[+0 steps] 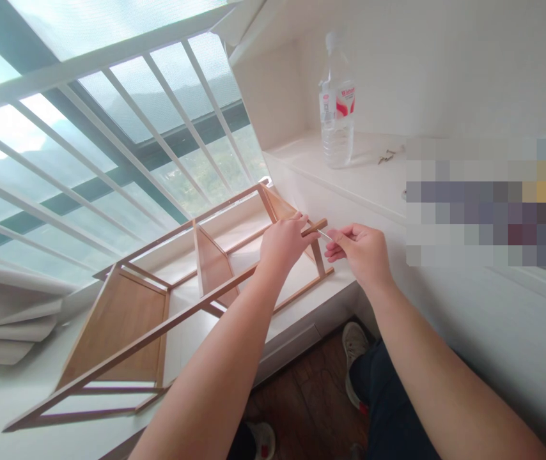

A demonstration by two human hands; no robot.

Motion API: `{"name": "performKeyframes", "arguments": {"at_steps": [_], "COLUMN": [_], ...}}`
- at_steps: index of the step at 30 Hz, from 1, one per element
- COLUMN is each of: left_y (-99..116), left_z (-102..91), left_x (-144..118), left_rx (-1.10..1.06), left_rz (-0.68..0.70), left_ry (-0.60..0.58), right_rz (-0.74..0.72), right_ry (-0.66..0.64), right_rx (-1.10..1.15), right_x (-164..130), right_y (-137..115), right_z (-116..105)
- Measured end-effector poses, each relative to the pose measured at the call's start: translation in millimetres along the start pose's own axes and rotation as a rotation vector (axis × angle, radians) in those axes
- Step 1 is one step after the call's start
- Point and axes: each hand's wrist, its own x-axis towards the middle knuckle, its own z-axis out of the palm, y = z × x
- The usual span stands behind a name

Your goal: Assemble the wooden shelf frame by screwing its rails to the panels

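Nearest the camera, two bare forearms reach forward over a dark wooden floor point(311, 396), where the person's shoes point(353, 348) show beside dark trousers. Both hands meet at the far end of a wooden shelf frame point(158, 306) lying on its side along a white window ledge point(302, 306); laid flat like this, the end of its upper rail comes within easy reach. The left hand point(285, 243) is curled around that rail just short of its tip, fingers wrapped over the top, apparently to steady the frame. The right hand point(362, 252), just beyond the rail's end, has thumb and forefinger pinched on a thin metal piece point(325, 235), possibly a small key or screw, whose tip points at the rail end; the exact contact is too small to tell. Behind the frame runs a white railing point(110, 128) before the window glass. Beyond the frame's far end, on a higher white sill point(373, 172), a clear plastic water bottle point(337, 102) stands upright, and a few small metal fittings point(388, 155) lie near it, well apart from the hands. To the left of the frame, folded white boards point(9, 319) are stacked.
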Motion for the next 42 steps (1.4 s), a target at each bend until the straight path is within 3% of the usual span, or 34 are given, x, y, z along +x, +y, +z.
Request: {"name": "performKeyframes", "arguments": {"at_steps": [4, 7, 11, 14, 17, 20, 26, 30, 42], "left_y": [-0.6, 0.4, 2.6, 3.1, 2.7, 2.3, 1.4, 1.1, 2.1], "left_z": [0.6, -0.8, -3.1, -3.2, -2.9, -3.4, -2.7, -1.2, -3.0], "left_x": [-0.3, -0.7, -0.8, -0.6, -0.6, -0.9, -0.8, -0.2, -0.6], "left_rx": [0.005, 0.007, 0.002, -0.003, -0.006, -0.010, -0.001, 0.003, -0.019], "left_rz": [0.015, 0.009, -0.013, -0.020, -0.015, -0.008, -0.008, -0.011, -0.029], "left_ry": [0.013, 0.015, 0.000, -0.008, -0.005, -0.004, -0.003, -0.010, -0.031], "right_rz": [0.319, 0.489, 0.511, 0.480, 0.377, 0.203, -0.186, -0.387, -0.442], "right_ry": [0.007, 0.010, -0.022, 0.068, 0.122, 0.069, 0.044, -0.048, -0.059], "right_rx": [0.461, 0.684, 0.766, 0.748, 0.619, 0.403, -0.231, -0.549, -0.688], "right_x": [3.1, 3.1, -0.6, -6.4, -11.9, -14.1, -12.5, -10.4, -7.1], "right_y": [6.2, 9.0, 9.1, 8.7, 7.4, 4.4, -0.3, 1.3, 3.6], "right_z": [0.3, 2.1, 7.7, 13.4, 15.2, 10.0, -8.2, -14.1, -16.2]}}
